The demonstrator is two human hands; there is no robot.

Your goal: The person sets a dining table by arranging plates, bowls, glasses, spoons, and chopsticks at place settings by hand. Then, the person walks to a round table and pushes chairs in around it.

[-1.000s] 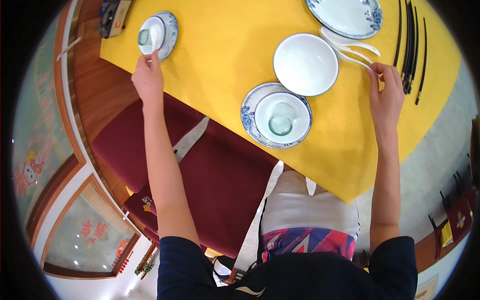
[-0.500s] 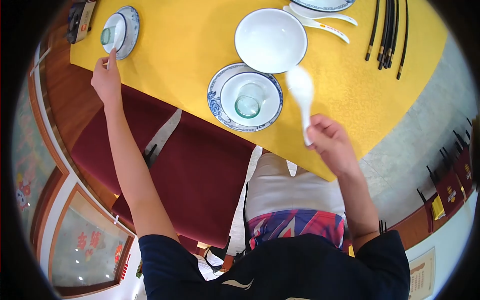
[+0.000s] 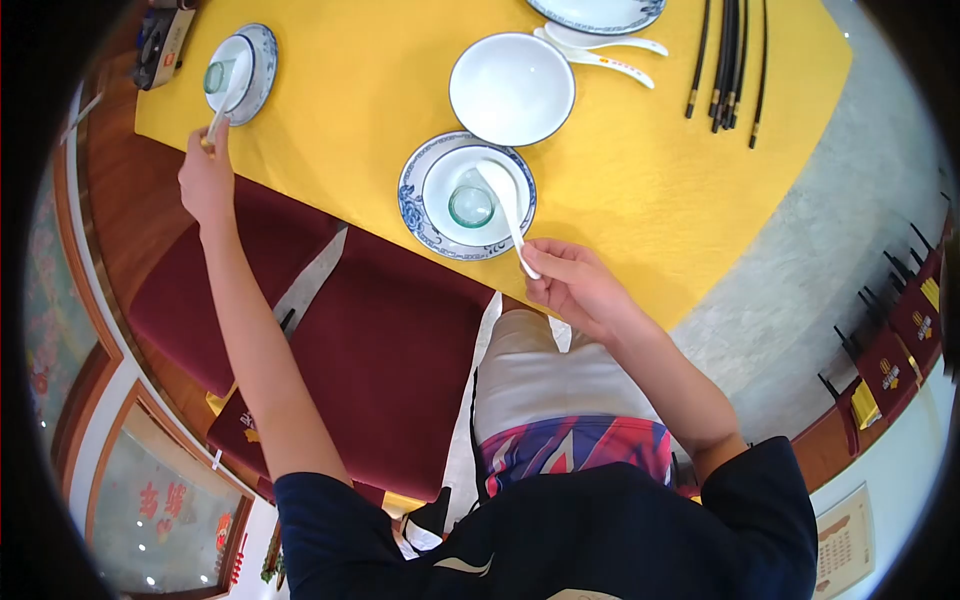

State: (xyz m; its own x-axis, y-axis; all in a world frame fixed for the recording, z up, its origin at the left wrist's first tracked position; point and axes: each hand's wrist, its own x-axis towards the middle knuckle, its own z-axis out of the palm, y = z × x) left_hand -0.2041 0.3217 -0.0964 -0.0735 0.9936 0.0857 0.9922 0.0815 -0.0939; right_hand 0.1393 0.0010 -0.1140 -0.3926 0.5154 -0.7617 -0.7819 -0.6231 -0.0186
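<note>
My right hand [image 3: 568, 284] pinches the handle end of a white spoon [image 3: 507, 205]. The spoon's bowl is over a small white bowl [image 3: 442, 200] that holds a green-tinted glass [image 3: 471, 204] and stands on a blue-patterned plate [image 3: 411, 217]. At the far left my left hand [image 3: 208, 180] is closed on the handle of another white spoon [image 3: 234, 84], whose head is at a second small bowl [image 3: 214, 98] with a glass [image 3: 213, 77] in it, on a patterned plate [image 3: 267, 80]. A large white bowl [image 3: 512, 89] stands just behind the nearer setting.
Two more white spoons [image 3: 610, 66] lie beside a patterned plate [image 3: 600, 12] at the top. Several black chopsticks [image 3: 735, 70] lie at the right on the yellow tablecloth [image 3: 640, 190]. A dark boxy device [image 3: 160, 48] is at the top left; dark red chairs [image 3: 380, 350] stand along the table edge.
My right hand has taken a spoon from beside the large bowl and brought it left and nearer me, over the closer small bowl. My left hand still grips its spoon. The view has shifted.
</note>
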